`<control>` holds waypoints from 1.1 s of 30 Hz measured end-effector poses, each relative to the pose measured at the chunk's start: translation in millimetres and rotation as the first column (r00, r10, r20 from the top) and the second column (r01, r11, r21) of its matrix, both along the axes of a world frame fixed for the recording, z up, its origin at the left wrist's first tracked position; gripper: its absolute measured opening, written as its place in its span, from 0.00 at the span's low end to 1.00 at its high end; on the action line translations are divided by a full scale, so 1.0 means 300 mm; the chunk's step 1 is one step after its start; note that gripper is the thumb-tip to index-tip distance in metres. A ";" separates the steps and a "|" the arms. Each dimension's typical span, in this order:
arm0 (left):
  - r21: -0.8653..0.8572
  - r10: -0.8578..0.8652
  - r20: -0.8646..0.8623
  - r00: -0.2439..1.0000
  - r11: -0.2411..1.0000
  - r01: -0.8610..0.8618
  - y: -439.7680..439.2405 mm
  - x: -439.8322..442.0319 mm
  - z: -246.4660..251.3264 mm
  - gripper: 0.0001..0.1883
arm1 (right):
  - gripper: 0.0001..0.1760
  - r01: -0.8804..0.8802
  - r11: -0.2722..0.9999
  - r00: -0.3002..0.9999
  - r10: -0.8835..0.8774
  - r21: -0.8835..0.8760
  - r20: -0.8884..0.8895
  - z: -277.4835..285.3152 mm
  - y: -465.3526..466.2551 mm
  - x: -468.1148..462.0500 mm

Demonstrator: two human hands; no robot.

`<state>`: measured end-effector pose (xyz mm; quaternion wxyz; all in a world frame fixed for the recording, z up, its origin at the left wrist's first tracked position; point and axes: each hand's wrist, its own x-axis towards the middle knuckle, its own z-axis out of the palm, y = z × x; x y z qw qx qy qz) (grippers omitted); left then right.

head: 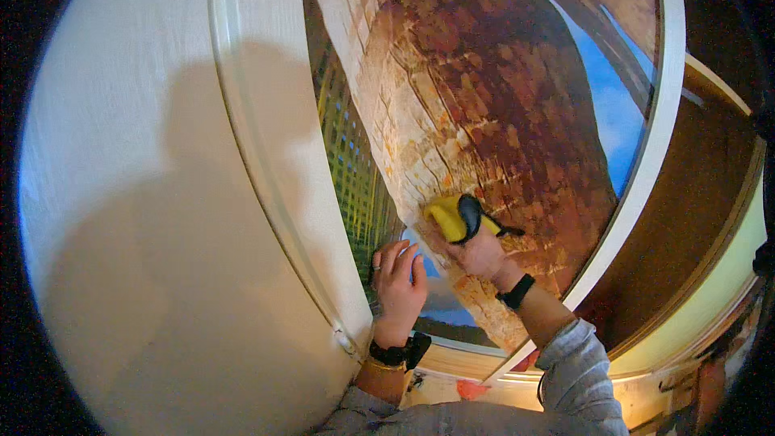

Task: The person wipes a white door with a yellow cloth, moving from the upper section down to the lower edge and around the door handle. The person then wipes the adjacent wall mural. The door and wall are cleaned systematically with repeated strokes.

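A large printed picture panel (484, 103) of a tree trunk with bark, blue sky and green foliage lies before me inside pale framing. My right hand (478, 254) is closed around a yellow and black hand tool (454, 218), whose exact kind I cannot tell, held against the bark print. Lower left of it, my left hand (399, 278) rests with fingers slightly bent on the panel's left part, near its edge, holding nothing visible. Both wrists wear black bands.
A broad white panel (151, 254) with a raised moulding fills the left and carries a shadow. A white frame strip (654, 163) curves along the right of the picture. Beyond it are a brown board (690, 194) and a pale green surface (714, 278).
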<state>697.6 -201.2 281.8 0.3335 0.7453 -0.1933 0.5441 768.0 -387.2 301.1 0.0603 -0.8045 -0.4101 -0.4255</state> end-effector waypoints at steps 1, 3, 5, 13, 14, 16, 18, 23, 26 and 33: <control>-0.011 0.009 -0.028 1.000 1.000 -0.010 -0.006 0.004 -0.011 0.09 | 0.34 -0.072 0.994 0.988 0.082 0.078 -0.133 -0.015 0.005 -0.003; -0.007 -0.001 -0.029 1.000 1.000 0.001 -0.004 0.022 -0.022 0.09 | 0.34 0.036 0.980 0.986 -0.067 -0.198 -0.152 0.002 -0.009 -0.011; 0.012 0.046 -0.015 0.999 0.999 -0.046 -0.006 0.037 -0.022 0.08 | 0.34 0.056 0.976 0.995 -0.037 -0.212 0.096 0.067 -0.005 0.007; -0.003 0.032 -0.001 0.999 0.999 -0.032 -0.008 0.039 -0.023 0.09 | 0.22 0.112 0.986 0.939 -0.066 -0.119 0.337 0.319 0.030 0.077; -0.010 0.018 -0.003 1.000 1.000 -0.018 -0.008 0.041 -0.025 0.09 | 0.29 0.150 0.974 0.943 -0.090 -0.169 0.319 0.328 0.027 0.076; -0.022 0.021 0.011 1.000 1.000 -0.021 -0.008 0.045 -0.032 0.08 | 0.28 0.163 0.966 0.947 -0.096 -0.201 0.305 0.323 0.023 0.076; -0.034 0.026 0.026 0.999 0.999 -0.025 -0.007 0.051 -0.042 0.08 | 0.31 0.131 0.964 0.959 -0.064 -0.230 0.276 0.296 0.024 0.081; -0.022 0.025 0.001 1.000 0.999 -0.025 0.001 0.038 -0.062 0.08 | 0.33 0.151 0.865 0.949 0.008 -0.478 0.314 0.197 0.059 0.085; 0.022 0.014 0.027 1.000 1.000 -0.014 0.004 0.037 -0.058 0.08 | 0.33 0.116 0.877 0.988 -0.150 -0.466 -0.035 0.224 0.087 0.085; 0.000 0.008 -0.010 1.000 1.000 -0.008 0.007 0.029 -0.068 0.08 | 0.23 0.068 0.993 0.911 -0.025 -0.091 0.412 0.467 0.101 0.131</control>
